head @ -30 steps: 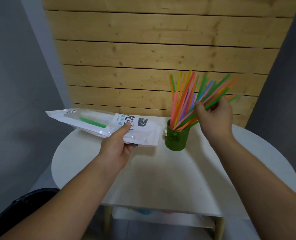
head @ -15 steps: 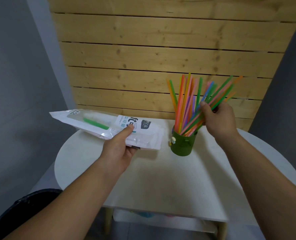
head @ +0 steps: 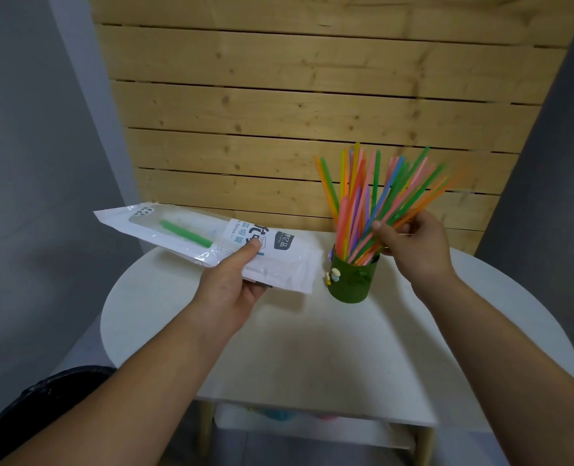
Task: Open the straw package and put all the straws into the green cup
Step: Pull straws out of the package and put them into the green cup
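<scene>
A green cup (head: 352, 280) stands upright on the white table (head: 312, 348), right of centre at the back. Several coloured straws (head: 362, 196) stand in it and fan out to the right. My right hand (head: 413, 243) is closed around the right part of that bundle, just above the cup's rim. My left hand (head: 231, 284) holds the white straw package (head: 191, 237) above the table's left side, thumb on top. One green straw (head: 186, 229) shows through the package's clear window.
A wooden slat wall (head: 312, 95) rises right behind the table. Grey walls flank it on both sides. A lower shelf (head: 312, 428) under the tabletop holds blurred coloured items. A dark object (head: 43, 405) sits at the lower left near the floor.
My right hand has lowered the bundle of straws further into the cup and the straws stand more upright. The package in my left hand has barely shifted.
</scene>
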`<action>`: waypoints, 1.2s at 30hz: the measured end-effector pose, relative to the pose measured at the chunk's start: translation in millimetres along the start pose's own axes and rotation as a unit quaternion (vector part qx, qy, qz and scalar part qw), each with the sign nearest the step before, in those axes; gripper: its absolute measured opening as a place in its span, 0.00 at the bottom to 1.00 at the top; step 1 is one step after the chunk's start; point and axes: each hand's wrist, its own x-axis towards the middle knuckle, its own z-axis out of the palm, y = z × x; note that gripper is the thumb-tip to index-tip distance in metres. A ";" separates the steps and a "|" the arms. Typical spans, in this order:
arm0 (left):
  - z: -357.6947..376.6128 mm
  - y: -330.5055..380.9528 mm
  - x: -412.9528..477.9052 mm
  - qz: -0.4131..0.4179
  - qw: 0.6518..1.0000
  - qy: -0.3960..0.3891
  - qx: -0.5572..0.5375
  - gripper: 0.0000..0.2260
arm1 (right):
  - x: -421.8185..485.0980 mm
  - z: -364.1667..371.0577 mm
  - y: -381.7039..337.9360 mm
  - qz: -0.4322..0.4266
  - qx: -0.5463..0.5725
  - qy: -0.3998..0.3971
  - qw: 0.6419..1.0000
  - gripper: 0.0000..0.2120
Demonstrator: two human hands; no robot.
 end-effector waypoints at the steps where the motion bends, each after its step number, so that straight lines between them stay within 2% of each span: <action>1: -0.2 0.1 0.1 0.001 1.000 0.001 0.000 0.14 | -1.7 -1.6 0.4 0.002 -0.002 0.006 1.000 0.12; 5: 1.2 0.3 -0.3 0.005 1.000 0.000 0.005 0.12 | -9.7 -14.4 3.6 0.046 -0.045 0.022 0.998 0.23; 9: 3.0 0.1 -1.7 0.015 1.000 -0.007 0.016 0.12 | -23.8 -25.2 -0.5 0.168 -0.100 -0.038 0.980 0.35; 11: 4.6 -1.1 -2.4 0.020 0.999 -0.012 0.024 0.12 | -31.2 -30.4 -2.4 0.234 -0.104 -0.086 0.963 0.36; 15: 6.6 -3.1 -3.5 0.029 0.999 -0.019 0.037 0.12 | -42.7 -37.8 -5.3 0.309 -0.078 -0.148 0.936 0.29; 17: 7.4 -3.6 -4.1 0.036 0.998 -0.025 0.046 0.11 | -52.3 -33.0 -6.0 0.338 -0.030 -0.174 0.924 0.28; 19: 7.5 -4.3 -4.9 0.047 0.996 -0.038 0.063 0.11 | -63.8 -20.1 -5.9 0.372 0.065 -0.192 0.906 0.29; 22: 8.5 -6.0 -7.4 0.069 0.990 -0.071 0.105 0.11 | -78.5 5.6 -3.5 0.421 0.248 -0.184 0.853 0.34; 25: 12.3 -9.4 -11.6 0.095 0.977 -0.105 0.156 0.14 | -90.7 27.1 -1.5 0.440 0.367 -0.166 0.803 0.37; 29: 17.2 -13.7 -15.9 0.127 0.960 -0.133 0.210 0.18 | -106.5 42.4 -2.2 0.428 0.499 -0.158 0.736 0.31; 32: 16.0 -12.4 -15.7 0.151 0.951 -0.147 0.228 0.17 | -110.1 48.7 3.6 0.409 0.514 -0.140 0.741 0.29; 36: 13.9 -10.1 -13.2 0.156 0.949 -0.159 0.224 0.17 | -110.5 50.6 5.9 0.410 0.434 -0.125 0.793 0.23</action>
